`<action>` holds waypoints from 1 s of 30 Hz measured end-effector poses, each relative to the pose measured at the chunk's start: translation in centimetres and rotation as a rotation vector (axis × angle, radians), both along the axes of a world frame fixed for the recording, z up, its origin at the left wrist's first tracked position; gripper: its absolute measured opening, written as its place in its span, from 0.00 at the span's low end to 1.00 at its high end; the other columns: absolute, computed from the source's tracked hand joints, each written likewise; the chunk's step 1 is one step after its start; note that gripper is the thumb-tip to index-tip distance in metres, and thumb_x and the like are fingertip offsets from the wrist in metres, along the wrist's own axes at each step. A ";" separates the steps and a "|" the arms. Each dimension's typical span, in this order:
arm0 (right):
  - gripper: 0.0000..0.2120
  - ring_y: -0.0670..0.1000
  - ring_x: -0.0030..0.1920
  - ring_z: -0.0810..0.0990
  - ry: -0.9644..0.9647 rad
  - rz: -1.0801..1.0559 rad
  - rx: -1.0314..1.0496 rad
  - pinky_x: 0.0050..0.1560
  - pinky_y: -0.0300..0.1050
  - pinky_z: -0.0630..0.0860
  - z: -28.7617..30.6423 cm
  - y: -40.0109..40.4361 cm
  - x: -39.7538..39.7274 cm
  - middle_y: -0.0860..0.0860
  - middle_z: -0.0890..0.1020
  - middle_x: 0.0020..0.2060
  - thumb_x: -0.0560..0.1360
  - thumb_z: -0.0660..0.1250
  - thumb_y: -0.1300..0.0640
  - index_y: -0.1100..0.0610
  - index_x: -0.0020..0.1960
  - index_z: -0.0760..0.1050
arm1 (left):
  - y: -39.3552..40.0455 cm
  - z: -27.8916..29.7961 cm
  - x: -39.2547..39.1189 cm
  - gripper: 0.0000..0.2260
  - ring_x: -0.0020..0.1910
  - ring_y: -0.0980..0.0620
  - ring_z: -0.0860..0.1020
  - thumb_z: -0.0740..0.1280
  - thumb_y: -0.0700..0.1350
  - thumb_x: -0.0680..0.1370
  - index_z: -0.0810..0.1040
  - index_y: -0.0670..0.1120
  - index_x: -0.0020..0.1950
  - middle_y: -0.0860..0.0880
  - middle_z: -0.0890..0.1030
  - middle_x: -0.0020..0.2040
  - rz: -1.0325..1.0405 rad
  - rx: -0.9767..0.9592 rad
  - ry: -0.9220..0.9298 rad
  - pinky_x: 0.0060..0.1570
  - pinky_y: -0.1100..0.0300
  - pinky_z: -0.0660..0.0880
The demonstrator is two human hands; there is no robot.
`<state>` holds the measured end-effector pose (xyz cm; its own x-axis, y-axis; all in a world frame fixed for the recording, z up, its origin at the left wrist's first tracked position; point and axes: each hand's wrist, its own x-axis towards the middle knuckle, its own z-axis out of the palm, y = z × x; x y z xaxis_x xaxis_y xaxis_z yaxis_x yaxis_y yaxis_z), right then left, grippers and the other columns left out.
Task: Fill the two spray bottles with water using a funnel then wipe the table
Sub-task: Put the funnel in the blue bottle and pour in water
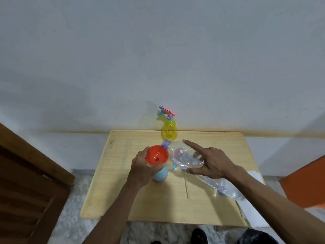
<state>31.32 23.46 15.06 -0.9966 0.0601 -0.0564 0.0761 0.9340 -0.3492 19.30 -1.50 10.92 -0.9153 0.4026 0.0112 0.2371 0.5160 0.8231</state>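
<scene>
A light blue spray bottle (161,175) stands near the middle of the wooden table (112,182) with an orange funnel (156,155) in its neck. My left hand (140,169) grips the funnel and the bottle's neck. My right hand (212,161) holds a clear plastic water bottle (184,155) tipped on its side, its mouth at the funnel's far rim. A yellow spray bottle (169,132) with a pink and blue spray head stands upright at the table's back edge. A small blue part (174,167), perhaps a spray head, lies behind the clear bottle.
A second clear plastic bottle (219,185) lies on the table under my right forearm. A white cloth (255,175) rests at the table's right edge. A brown wooden door (26,173) is at the left, a white wall behind.
</scene>
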 end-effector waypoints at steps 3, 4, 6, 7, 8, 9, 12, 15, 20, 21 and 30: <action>0.47 0.45 0.50 0.85 0.146 -0.127 -0.187 0.50 0.46 0.79 0.7 -0.4 0.9 0.40 0.84 0.53 0.65 0.69 0.24 0.21 0.73 0.42 | 0.2 0.2 0.1 0.33 0.52 0.51 0.77 0.82 0.52 0.65 0.75 0.48 0.67 0.52 0.78 0.53 0.010 -0.015 0.014 0.51 0.58 0.74; 0.47 0.43 0.48 0.84 0.205 -0.193 -0.256 0.51 0.45 0.79 0.9 -0.3 1.2 0.40 0.83 0.51 0.64 0.71 0.26 0.22 0.73 0.45 | 0.2 0.1 0.1 0.34 0.52 0.51 0.77 0.82 0.52 0.65 0.75 0.47 0.68 0.52 0.77 0.54 0.011 -0.018 0.012 0.50 0.59 0.73; 0.48 0.42 0.48 0.84 0.325 -0.324 -0.386 0.53 0.45 0.79 1.3 0.1 1.6 0.41 0.83 0.50 0.63 0.76 0.31 0.25 0.75 0.50 | 0.2 -0.1 0.1 0.36 0.53 0.51 0.76 0.82 0.52 0.65 0.74 0.47 0.69 0.51 0.78 0.56 0.009 -0.023 0.012 0.49 0.60 0.71; 0.49 0.42 0.48 0.84 0.381 -0.385 -0.430 0.53 0.46 0.80 1.4 0.4 1.7 0.42 0.83 0.50 0.64 0.78 0.34 0.27 0.75 0.52 | 0.1 -0.2 0.1 0.37 0.53 0.51 0.77 0.82 0.53 0.64 0.74 0.47 0.69 0.50 0.78 0.57 0.005 -0.024 0.016 0.49 0.60 0.72; 0.49 0.43 0.48 0.84 0.432 -0.442 -0.461 0.53 0.47 0.80 1.5 0.7 1.8 0.43 0.84 0.49 0.64 0.79 0.37 0.28 0.76 0.53 | 0.1 -0.4 0.1 0.37 0.54 0.50 0.77 0.82 0.54 0.64 0.74 0.47 0.69 0.49 0.79 0.58 0.003 -0.022 0.022 0.49 0.59 0.73; 0.49 0.44 0.49 0.84 0.475 -0.494 -0.482 0.52 0.49 0.81 1.5 0.8 1.9 0.44 0.83 0.49 0.65 0.80 0.39 0.30 0.76 0.53 | 0.1 -0.5 0.1 0.38 0.54 0.50 0.77 0.83 0.54 0.64 0.74 0.47 0.69 0.49 0.80 0.59 0.002 -0.022 0.027 0.49 0.59 0.73; 0.51 0.48 0.51 0.85 0.525 -0.608 -0.495 0.51 0.54 0.82 1.1 0.9 2.2 0.46 0.83 0.51 0.65 0.81 0.40 0.34 0.77 0.53 | 0.1 -0.6 0.1 0.37 0.54 0.50 0.77 0.82 0.52 0.65 0.73 0.46 0.70 0.47 0.80 0.61 0.014 -0.017 0.046 0.50 0.59 0.73; 0.50 0.51 0.55 0.84 0.513 -0.673 -0.528 0.55 0.58 0.81 0.0 0.7 2.6 0.44 0.82 0.54 0.65 0.81 0.41 0.36 0.76 0.53 | 0.2 -0.5 0.3 0.38 0.57 0.49 0.77 0.82 0.51 0.65 0.72 0.45 0.71 0.46 0.79 0.63 0.016 -0.013 0.044 0.52 0.58 0.74; 0.48 0.53 0.61 0.81 0.526 -0.761 -0.606 0.60 0.55 0.78 -1.9 0.4 2.9 0.45 0.80 0.59 0.66 0.82 0.47 0.39 0.75 0.56 | 0.2 -0.5 0.5 0.41 0.61 0.47 0.77 0.82 0.50 0.65 0.70 0.44 0.74 0.46 0.77 0.66 0.017 -0.007 0.008 0.53 0.58 0.74; 0.47 0.53 0.62 0.81 0.531 -0.769 -0.608 0.59 0.53 0.78 -2.1 0.4 2.9 0.45 0.79 0.61 0.66 0.82 0.48 0.40 0.75 0.56 | 0.2 -0.5 0.5 0.41 0.61 0.47 0.77 0.83 0.51 0.65 0.70 0.44 0.74 0.46 0.77 0.66 0.017 -0.005 0.006 0.53 0.58 0.74; 0.49 0.54 0.65 0.79 0.604 -0.871 -0.662 0.60 0.50 0.76 -3.3 0.3 3.8 0.48 0.77 0.68 0.67 0.82 0.52 0.40 0.77 0.55 | 0.3 -1.0 0.7 0.42 0.62 0.46 0.77 0.83 0.52 0.64 0.69 0.47 0.74 0.47 0.77 0.66 0.055 0.014 -0.042 0.56 0.51 0.79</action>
